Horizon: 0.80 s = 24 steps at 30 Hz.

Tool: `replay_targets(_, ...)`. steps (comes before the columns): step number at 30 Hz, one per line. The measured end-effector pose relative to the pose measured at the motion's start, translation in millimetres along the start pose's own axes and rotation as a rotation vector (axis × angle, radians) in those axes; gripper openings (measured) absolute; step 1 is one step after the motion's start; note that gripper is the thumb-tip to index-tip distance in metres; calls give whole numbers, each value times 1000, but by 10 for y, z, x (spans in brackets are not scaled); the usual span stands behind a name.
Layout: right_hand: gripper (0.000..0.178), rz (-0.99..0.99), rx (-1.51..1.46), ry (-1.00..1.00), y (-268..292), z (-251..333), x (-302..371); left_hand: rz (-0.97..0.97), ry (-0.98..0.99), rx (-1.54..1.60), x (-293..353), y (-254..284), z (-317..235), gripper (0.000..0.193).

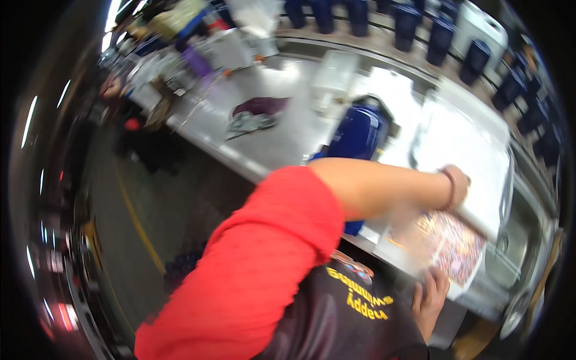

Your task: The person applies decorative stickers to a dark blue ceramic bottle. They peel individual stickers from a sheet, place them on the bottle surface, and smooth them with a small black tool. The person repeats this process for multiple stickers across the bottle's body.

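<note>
My left arm, in a red sleeve, reaches across to the right. My left hand, with a reddish band at its wrist, rests against a large white slab-like piece; its fingers are mostly hidden. Nearer to me lies a colourfully patterned sheet, blurred and partly behind my forearm. My right hand is beside the near edge of this sheet, its visible fingers stretched and apart. Left of the slab, beyond my forearm, a shiny dark blue rounded container stands on the worktop.
The metal worktop carries a maroon and grey cloth and a clear container. Cluttered boxes and bags stand far left. Several dark blue cups line a shelf behind. A metal basin is at the right.
</note>
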State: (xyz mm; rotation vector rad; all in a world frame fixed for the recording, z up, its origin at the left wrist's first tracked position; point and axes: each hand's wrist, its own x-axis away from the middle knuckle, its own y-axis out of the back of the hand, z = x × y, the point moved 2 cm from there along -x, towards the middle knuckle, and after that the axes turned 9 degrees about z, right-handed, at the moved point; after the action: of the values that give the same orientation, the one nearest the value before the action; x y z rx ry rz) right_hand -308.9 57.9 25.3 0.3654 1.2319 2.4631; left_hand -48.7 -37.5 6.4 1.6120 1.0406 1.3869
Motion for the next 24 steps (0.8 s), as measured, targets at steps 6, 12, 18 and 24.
replay_targets(6,34,-116,-3,-2,-8,-36,8,140,-127,-37,119,517,313,30)
replay_targets(12,36,-123,-107,-31,88,22,1,-473,301,-342,32,1117,1019,46)
replay_targets(18,35,-159,-81,11,95,-19,-39,85,192,44,-402,435,915,82)
replay_targets(24,35,-147,-136,-37,105,-15,-32,-183,63,-121,-474,552,864,25)
